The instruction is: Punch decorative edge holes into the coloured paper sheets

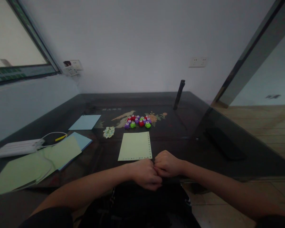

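My left hand (146,174) and my right hand (168,164) meet at the front edge of the dark table, both curled into loose fists that touch each other. Nothing shows in either one. Just beyond them lies a pale yellow-green sheet of paper (136,145), with a row of marks along its right and bottom edges. Behind the sheet sits a cluster of small red, purple and green blocks (141,123), each with a round white spot on it. To their left is a small heap of pale flower-like pieces (108,132).
A light blue sheet (85,122) lies left on the table (104,152). Nearer are yellow-green papers (42,160) and a white power strip (19,148) with a looping cable. A black upright rod (179,95) stands at the back right; a flat black object (224,144) lies at right.
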`<state>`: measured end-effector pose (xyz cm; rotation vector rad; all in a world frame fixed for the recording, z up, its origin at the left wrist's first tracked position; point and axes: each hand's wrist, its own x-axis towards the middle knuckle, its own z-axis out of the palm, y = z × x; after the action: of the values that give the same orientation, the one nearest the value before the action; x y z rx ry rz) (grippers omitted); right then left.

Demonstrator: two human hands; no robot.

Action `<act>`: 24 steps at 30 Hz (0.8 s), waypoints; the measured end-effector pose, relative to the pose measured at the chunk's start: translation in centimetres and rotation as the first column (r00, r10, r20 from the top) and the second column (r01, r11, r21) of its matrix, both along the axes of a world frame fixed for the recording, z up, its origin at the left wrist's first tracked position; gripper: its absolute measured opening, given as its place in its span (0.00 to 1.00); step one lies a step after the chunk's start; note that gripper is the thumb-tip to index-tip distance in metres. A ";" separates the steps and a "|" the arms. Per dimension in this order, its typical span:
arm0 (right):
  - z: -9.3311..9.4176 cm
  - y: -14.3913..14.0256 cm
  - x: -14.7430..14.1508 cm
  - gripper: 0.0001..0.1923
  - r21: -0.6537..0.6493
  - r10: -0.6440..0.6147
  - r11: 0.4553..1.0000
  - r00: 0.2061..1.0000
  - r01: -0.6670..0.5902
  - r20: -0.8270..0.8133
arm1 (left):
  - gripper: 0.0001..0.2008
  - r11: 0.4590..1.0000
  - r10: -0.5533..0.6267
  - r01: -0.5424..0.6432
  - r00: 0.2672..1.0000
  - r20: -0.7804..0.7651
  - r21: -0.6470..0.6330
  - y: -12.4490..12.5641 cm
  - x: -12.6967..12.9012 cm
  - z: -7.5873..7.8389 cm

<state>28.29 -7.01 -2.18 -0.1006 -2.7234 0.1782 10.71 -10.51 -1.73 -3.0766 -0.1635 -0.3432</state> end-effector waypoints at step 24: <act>0.0 -0.1 -0.1 0.21 0.071 -0.085 0.994 0.995 0.081 0.052 | 0.12 0.998 0.068 -0.068 0.997 0.032 -0.010 0.0 0.0 0.0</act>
<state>28.17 -7.16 -2.17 -0.2012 -2.7708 0.0580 10.70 -10.47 -1.69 -3.0668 -0.2712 -0.3900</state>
